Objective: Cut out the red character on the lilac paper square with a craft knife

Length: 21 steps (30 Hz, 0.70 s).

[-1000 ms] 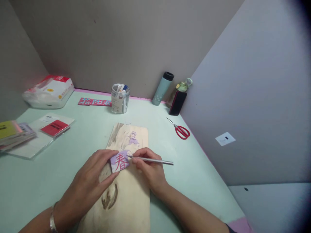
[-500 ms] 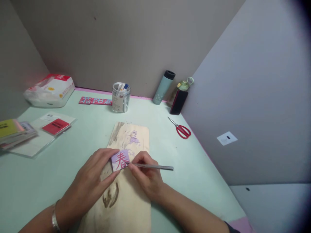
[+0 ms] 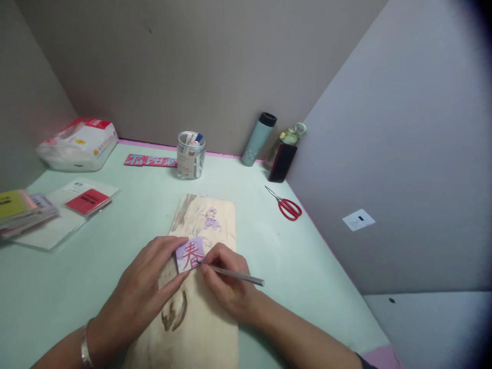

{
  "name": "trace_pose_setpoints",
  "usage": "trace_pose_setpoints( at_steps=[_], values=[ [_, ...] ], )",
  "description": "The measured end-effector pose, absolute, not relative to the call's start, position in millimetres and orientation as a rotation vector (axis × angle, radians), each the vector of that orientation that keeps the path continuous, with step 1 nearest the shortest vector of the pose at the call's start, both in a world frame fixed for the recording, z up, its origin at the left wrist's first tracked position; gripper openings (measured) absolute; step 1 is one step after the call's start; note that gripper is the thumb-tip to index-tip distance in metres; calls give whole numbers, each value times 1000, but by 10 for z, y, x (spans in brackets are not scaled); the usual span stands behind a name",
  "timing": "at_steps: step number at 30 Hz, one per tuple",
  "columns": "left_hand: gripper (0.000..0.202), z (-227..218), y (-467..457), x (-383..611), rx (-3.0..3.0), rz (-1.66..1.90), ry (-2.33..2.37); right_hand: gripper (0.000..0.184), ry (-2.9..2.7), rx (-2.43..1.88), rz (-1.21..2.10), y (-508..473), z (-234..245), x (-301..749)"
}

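A small square carving block, purple and white with a red character on its face, lies on the wooden board. My left hand grips it between thumb and fingers at its left side. In my right hand is a slim silver craft knife, pinched close to its tip like a pen. That tip meets the block at its lower right, beside the red strokes; the blade itself is too small to make out. Purple shavings are scattered on the board just beyond the block.
Red-handled scissors lie right of the board. Behind stand a clear jar of pens, a teal flask, a green bottle and a phone. Packets and a tissue pack are at left.
The rear end of the craft knife has swung down and toward the left, with my right hand tilting along. My left hand and the carving block have stayed almost in place.
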<state>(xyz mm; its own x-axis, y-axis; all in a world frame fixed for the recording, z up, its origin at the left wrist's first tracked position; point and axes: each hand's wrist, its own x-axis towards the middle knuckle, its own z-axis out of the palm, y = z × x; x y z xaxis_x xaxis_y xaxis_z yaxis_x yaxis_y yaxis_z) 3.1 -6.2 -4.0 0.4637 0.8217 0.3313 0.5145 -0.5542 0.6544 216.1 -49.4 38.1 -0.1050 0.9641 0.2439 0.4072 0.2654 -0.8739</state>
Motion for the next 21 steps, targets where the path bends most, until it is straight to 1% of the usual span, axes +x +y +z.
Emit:
trace_pose_setpoints(
  at_steps=[5, 21],
  values=[
    [42, -32, -67, 34, 2257, 898, 1116, 10, -1615, -1294, 783, -498, 376, 2155],
    [44, -62, -81, 17, 2252, 876, 1102, 13, -1675, -1307, 796, -502, 409, 2174]
  ],
)
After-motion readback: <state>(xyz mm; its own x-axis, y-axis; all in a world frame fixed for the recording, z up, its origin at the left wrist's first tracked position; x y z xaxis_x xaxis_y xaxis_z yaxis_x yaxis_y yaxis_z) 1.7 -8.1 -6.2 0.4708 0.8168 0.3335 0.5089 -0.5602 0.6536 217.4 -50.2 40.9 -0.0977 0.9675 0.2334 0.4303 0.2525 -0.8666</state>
